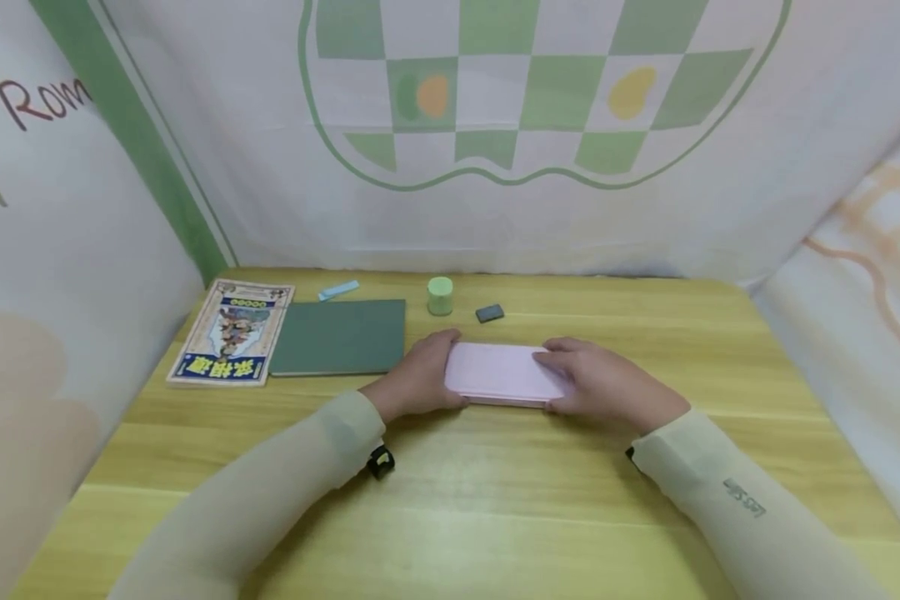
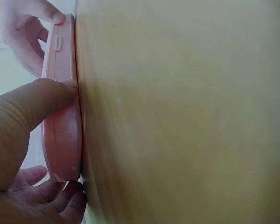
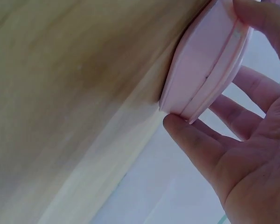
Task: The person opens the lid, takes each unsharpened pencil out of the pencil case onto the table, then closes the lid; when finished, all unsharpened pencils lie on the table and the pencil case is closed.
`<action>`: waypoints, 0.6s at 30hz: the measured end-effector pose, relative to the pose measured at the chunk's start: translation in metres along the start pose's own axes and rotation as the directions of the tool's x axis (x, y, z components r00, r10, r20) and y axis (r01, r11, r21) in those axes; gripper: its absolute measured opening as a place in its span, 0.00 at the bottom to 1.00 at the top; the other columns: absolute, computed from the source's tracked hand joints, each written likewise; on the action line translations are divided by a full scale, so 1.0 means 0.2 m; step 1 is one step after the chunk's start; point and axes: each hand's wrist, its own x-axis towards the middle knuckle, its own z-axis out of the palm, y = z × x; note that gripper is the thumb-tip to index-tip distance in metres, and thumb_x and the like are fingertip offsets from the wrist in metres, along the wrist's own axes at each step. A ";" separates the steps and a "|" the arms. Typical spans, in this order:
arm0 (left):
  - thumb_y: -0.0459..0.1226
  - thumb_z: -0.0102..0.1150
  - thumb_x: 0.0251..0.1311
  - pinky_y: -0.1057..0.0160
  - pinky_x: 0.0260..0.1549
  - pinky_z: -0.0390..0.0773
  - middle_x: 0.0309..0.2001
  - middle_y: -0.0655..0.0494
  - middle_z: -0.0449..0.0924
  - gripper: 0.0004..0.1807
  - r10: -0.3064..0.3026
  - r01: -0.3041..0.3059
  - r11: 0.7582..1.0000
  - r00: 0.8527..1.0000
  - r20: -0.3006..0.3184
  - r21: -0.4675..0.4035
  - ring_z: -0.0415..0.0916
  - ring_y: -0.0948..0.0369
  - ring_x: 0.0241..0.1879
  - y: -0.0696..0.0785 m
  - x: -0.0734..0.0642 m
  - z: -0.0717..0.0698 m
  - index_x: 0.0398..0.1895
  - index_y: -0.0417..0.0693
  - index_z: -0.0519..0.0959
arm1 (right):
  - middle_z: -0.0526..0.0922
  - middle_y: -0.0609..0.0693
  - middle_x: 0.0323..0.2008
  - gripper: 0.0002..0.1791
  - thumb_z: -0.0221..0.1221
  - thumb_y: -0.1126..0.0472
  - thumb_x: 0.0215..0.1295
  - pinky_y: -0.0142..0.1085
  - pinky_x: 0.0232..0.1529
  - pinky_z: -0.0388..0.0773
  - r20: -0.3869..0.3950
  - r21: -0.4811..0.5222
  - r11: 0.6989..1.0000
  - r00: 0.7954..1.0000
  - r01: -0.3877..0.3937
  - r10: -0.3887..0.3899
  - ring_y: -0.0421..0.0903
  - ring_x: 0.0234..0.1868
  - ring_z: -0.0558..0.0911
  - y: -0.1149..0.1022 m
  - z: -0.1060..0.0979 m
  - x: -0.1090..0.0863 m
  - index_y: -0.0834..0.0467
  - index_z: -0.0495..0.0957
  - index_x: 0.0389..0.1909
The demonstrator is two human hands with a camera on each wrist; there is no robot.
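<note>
A flat pink case [image 1: 504, 372] with rounded edges lies on the wooden table in front of me. A small clasp shows on its front side in the left wrist view. My left hand [image 1: 423, 377] grips the left end, thumb along the front side and fingers around the short end. At the opposite end my right hand [image 1: 598, 382] holds the case, its thumb on the front side and a fingertip at the short end in the right wrist view. The underside of the case [image 3: 200, 65] is right at the tabletop.
Left of the case lie a dark green notebook [image 1: 337, 337] and an illustrated booklet [image 1: 232, 332]. Behind are a light blue strip [image 1: 338, 290], a small green cylinder [image 1: 440, 296] and a small dark grey block [image 1: 490, 312]. A patterned cloth wall [image 1: 495, 225] borders the table's back edge.
</note>
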 end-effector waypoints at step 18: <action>0.49 0.82 0.50 0.53 0.72 0.64 0.73 0.45 0.66 0.57 0.041 -0.043 0.998 0.998 0.037 0.054 0.64 0.50 0.71 0.02 0.02 -0.01 0.78 0.39 0.60 | 0.72 0.67 0.69 0.39 0.72 0.49 0.60 0.62 0.68 0.67 0.031 0.085 0.996 0.999 0.028 -0.031 0.70 0.68 0.71 0.04 -0.05 -0.01 0.62 0.75 0.70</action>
